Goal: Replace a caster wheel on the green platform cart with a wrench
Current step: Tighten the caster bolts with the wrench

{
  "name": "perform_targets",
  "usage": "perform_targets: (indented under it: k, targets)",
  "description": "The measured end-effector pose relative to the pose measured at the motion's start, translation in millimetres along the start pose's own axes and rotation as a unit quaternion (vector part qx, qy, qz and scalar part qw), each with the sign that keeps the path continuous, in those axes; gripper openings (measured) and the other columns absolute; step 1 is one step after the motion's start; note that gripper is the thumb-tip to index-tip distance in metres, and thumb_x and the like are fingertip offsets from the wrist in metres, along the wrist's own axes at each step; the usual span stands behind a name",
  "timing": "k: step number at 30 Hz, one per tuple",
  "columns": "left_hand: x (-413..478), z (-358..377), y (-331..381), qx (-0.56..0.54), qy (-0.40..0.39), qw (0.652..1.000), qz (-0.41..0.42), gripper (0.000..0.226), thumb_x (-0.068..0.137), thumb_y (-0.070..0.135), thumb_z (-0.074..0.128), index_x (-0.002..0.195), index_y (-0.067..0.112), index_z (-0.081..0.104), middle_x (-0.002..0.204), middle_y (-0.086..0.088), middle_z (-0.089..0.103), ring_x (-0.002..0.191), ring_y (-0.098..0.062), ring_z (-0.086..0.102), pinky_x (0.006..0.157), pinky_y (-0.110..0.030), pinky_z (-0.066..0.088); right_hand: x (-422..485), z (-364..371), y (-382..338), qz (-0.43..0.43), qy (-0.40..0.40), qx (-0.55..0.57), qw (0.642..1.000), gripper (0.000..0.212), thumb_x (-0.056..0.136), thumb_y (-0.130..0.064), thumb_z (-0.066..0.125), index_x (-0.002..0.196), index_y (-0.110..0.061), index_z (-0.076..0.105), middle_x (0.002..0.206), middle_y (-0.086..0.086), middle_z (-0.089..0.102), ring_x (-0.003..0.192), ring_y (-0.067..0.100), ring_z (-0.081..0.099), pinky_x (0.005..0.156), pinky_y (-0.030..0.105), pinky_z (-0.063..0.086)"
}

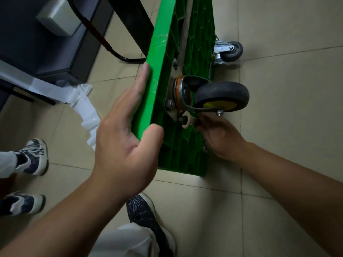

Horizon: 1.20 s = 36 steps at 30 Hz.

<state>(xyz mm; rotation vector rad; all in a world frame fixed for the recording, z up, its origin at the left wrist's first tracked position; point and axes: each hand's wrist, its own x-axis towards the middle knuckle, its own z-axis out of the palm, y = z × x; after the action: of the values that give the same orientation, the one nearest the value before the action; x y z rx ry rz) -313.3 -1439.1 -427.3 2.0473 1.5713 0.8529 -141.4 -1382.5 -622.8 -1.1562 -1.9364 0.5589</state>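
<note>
The green platform cart (159, 58) stands on its side on the floor, ribbed underside facing right. My left hand (126, 130) steadies its top edge, fingers flat along the deck and thumb hooked over the edge. A black caster wheel with a yellow hub (222, 95) hangs from a metal plate (171, 101) on the underside. My right hand (220, 136) grips a silver wrench (186, 120), whose open jaw sits on a bolt at the plate's lower corner. A second, grey caster (232, 51) is fixed farther along the cart.
A dark cabinet (61, 43) with a grey box stands at upper left, with a white plastic piece (81, 104) below it. The cart's black handle (104, 39) lies on the tiled floor. Another person's sneakers (31, 158) are at left; my shoe (143, 210) is below.
</note>
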Motion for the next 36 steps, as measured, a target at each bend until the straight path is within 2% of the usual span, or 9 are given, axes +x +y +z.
perform_targets:
  k: [4,8,12,14,16,22,27,31,36]
  targets:
    - [0.6,0.3,-1.2,-0.013,0.001,1.0,-0.016,0.086,0.073,0.029,0.048,0.158,0.026,0.04,0.13,-0.004,0.067,0.079,-0.013,0.054,0.073,-0.018,0.042,-2.6,-4.1,-5.6,0.032,-0.053,0.026,0.998,0.04,0.1,-0.036,0.038,0.11,-0.006,0.063,0.103,0.013,0.068,0.092,0.023,0.058,0.075,0.02,0.034]
    - [1.2,-0.1,-1.0,-0.018,0.004,1.0,-0.02,0.085,0.074,0.027,0.048,0.158,0.026,0.04,0.127,-0.022,0.065,0.097,-0.05,0.059,0.073,-0.049,0.053,-22.7,-7.2,-43.1,0.167,-0.117,0.147,0.968,0.047,0.105,-0.049,0.026,0.093,-0.016,0.058,0.073,0.0,0.059,0.064,0.014,0.054,0.056,0.034,0.036]
    - [0.5,0.2,-0.7,-0.011,0.005,1.0,-0.003,0.085,0.074,0.027,0.047,0.158,0.022,0.041,0.132,0.003,0.065,0.089,-0.006,0.058,0.079,-0.018,0.042,-38.6,-18.6,-86.3,0.262,-0.122,0.322,0.902,0.047,0.098,-0.056,0.033,0.069,-0.023,0.05,0.056,-0.002,0.043,0.05,0.016,0.044,0.049,0.037,0.035]
    - [1.3,0.6,0.6,-0.012,0.005,1.0,-0.001,0.085,0.074,0.027,0.047,0.158,0.02,0.04,0.14,0.005,0.062,0.099,-0.001,0.056,0.083,-0.019,0.043,-41.8,-24.6,-103.3,0.335,-0.121,0.463,0.812,0.047,0.099,-0.055,0.039,0.064,-0.025,0.044,0.055,-0.001,0.033,0.048,0.019,0.032,0.047,0.035,0.027]
    - [1.6,0.4,2.1,-0.007,0.009,1.0,0.002,0.085,0.073,0.027,0.047,0.158,0.018,0.04,0.143,0.006,0.06,0.114,-0.004,0.059,0.091,-0.02,0.045,-47.7,-26.2,-111.9,0.358,-0.091,0.502,0.782,0.047,0.097,-0.054,0.04,0.068,-0.017,0.039,0.057,-0.002,0.027,0.05,0.017,0.027,0.048,0.033,0.022]
    - [2.9,-0.6,4.2,0.01,0.009,1.0,0.012,0.084,0.074,0.023,0.048,0.157,0.014,0.041,0.143,0.01,0.058,0.122,0.0,0.056,0.094,-0.013,0.042,-82.2,-7.2,-95.4,0.325,-0.053,0.319,0.889,0.047,0.095,-0.061,0.03,0.07,-0.026,0.048,0.056,-0.006,0.045,0.053,0.009,0.042,0.055,0.03,0.037]
    - [2.7,0.2,4.0,0.003,0.012,1.0,0.008,0.084,0.074,0.025,0.048,0.157,0.017,0.041,0.143,0.007,0.06,0.113,-0.003,0.059,0.09,-0.018,0.044,-68.3,-1.6,-50.4,0.158,0.017,0.16,0.974,0.043,0.103,-0.058,0.026,0.083,-0.026,0.046,0.065,-0.011,0.044,0.058,0.008,0.045,0.05,0.023,0.034]
    - [2.1,0.8,3.3,0.0,0.007,1.0,0.016,0.085,0.074,0.027,0.047,0.158,0.015,0.04,0.143,0.012,0.058,0.12,-0.004,0.059,0.093,-0.019,0.046,-32.9,0.5,-28.3,0.037,0.066,0.028,0.997,0.036,0.106,-0.047,0.029,0.091,-0.02,0.046,0.072,0.0,0.052,0.068,0.013,0.043,0.061,0.02,0.02]
    - [0.9,0.3,-1.4,-0.008,0.005,1.0,0.004,0.085,0.074,0.025,0.049,0.158,0.021,0.041,0.126,0.003,0.066,0.088,0.001,0.056,0.077,-0.015,0.042,-10.0,2.2,-14.7,0.004,0.054,0.045,0.997,0.056,0.106,-0.046,0.03,0.096,-0.002,0.063,0.09,0.016,0.064,0.081,0.029,0.057,0.066,0.034,0.045]
